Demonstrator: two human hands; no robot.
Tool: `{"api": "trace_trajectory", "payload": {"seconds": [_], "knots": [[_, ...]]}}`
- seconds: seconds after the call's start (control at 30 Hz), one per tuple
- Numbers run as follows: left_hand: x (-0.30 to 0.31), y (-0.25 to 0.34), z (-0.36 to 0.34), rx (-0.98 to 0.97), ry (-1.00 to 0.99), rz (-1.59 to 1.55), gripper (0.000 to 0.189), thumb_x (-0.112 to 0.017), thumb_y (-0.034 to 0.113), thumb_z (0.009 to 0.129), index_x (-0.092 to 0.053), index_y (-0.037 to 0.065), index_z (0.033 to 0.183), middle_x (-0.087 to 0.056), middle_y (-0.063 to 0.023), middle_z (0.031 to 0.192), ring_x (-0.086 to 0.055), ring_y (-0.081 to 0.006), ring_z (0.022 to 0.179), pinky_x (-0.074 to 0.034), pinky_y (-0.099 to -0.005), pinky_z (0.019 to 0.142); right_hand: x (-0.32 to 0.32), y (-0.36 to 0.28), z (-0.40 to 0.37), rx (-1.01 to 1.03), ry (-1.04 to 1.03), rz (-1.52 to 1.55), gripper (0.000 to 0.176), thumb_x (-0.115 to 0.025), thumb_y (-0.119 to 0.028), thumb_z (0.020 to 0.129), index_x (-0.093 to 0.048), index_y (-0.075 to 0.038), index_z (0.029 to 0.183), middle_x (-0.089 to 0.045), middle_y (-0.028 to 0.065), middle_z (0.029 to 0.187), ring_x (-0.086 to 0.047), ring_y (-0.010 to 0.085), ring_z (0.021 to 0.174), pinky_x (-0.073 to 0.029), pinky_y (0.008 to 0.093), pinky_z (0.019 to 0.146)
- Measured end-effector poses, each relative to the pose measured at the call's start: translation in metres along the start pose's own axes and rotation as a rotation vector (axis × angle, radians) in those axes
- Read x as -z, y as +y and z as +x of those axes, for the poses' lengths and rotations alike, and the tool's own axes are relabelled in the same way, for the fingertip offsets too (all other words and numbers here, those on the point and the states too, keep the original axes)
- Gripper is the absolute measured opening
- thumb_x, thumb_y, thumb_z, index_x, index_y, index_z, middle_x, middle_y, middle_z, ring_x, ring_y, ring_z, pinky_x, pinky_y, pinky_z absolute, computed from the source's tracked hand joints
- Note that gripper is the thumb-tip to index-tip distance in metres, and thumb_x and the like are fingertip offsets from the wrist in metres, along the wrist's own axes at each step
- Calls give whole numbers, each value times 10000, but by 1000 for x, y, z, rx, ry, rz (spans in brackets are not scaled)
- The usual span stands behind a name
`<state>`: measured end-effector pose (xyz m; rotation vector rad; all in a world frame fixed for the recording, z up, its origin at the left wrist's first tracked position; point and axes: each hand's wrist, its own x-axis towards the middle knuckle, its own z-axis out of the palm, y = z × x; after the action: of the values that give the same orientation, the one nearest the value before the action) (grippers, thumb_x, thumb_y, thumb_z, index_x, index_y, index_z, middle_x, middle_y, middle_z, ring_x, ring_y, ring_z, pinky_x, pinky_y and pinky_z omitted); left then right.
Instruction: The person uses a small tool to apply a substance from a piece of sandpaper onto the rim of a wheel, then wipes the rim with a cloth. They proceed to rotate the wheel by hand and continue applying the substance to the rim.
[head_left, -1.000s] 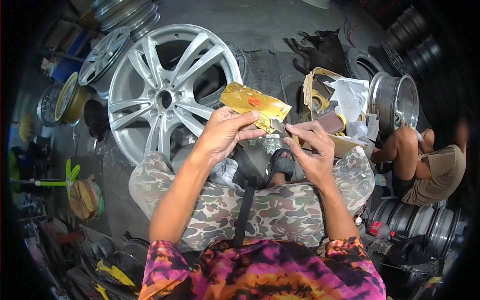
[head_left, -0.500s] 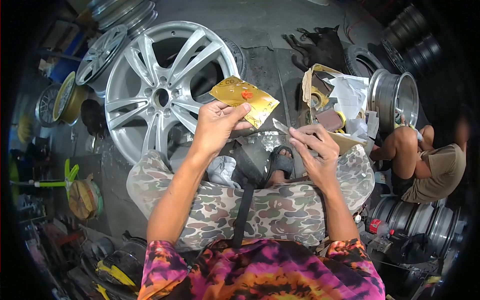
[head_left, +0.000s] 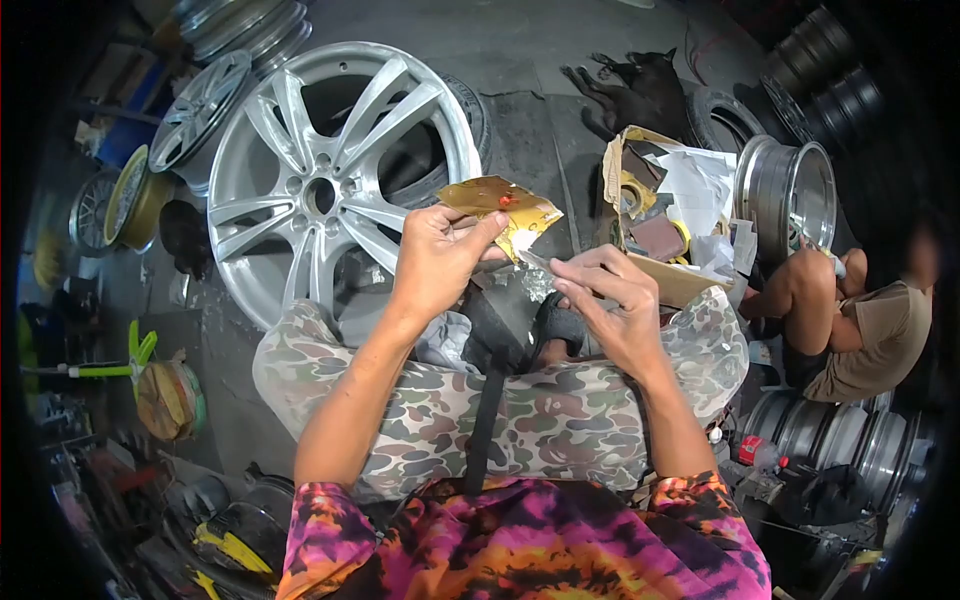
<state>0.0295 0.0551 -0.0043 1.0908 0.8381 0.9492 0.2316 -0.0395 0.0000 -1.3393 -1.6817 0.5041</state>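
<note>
My left hand (head_left: 440, 250) pinches a gold sheet (head_left: 490, 195) between thumb and fingers, and the sheet is tilted, with a small red-orange blob (head_left: 507, 201) on its face. Pinched in my right hand (head_left: 615, 295) is a small flat metal blade (head_left: 534, 260). Its tip is at the lower right edge of the sheet; whether the two touch is hard to tell. Beyond my left hand lies a large silver wheel rim (head_left: 290, 110).
An open cardboard box (head_left: 680, 287) of papers and tape stands right of centre. Behind it a black dog (head_left: 650, 95) lies on the floor. Another person (head_left: 870, 335) sits at the right beside an upright rim (head_left: 765, 190). More rims (head_left: 205, 110) are at the upper left.
My right hand has moved left and brought the blade to the sheet's edge. The gold sheet has shifted slightly right and down and tilted.
</note>
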Motion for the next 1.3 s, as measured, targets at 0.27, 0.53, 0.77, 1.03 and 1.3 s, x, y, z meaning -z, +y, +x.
{"api": "trace_trajectory", "payload": {"seconds": [0.27,0.53,0.77,1.03,1.3], "knots": [[0,1,0,23,-27,13,270,-675,80,935,-650,-77,1153,-709,-138,1036,-695,-153,913,-614,-251,750,3,-1,4,-27,-7,26,210,-716,20,824,-759,-1,1028,-696,116,887,-659,185,803,-508,283,738],[-1,8,-3,34,-118,-38,258,-661,51,934,-641,-85,1152,-694,-162,1063,-697,-176,918,-630,-269,758,3,6,2,-170,-41,214,184,-712,-19,873,-749,11,1050,-696,109,923,-628,137,824,-489,257,728],[4,-3,-2,36,-147,-9,282,-672,85,935,-647,-74,1167,-710,-142,1061,-695,-154,924,-620,-264,738,3,12,-3,-332,-176,402,184,-716,-36,880,-747,16,1053,-685,89,919,-613,119,815,-471,235,712],[4,1,-1,88,-76,-61,263,-660,93,945,-646,-74,1147,-701,-159,1057,-705,-178,925,-626,-284,768,6,7,0,-306,-88,458,193,-744,-16,841,-752,9,1032,-689,76,934,-636,113,851,-486,238,720],[9,-2,3,298,-53,-358,248,-642,61,947,-630,-97,1138,-686,-146,1076,-706,-196,937,-611,-280,807,-6,7,-2,87,114,-11,245,-781,24,761,-762,-19,1002,-684,109,905,-674,192,812,-522,289,722]]}}
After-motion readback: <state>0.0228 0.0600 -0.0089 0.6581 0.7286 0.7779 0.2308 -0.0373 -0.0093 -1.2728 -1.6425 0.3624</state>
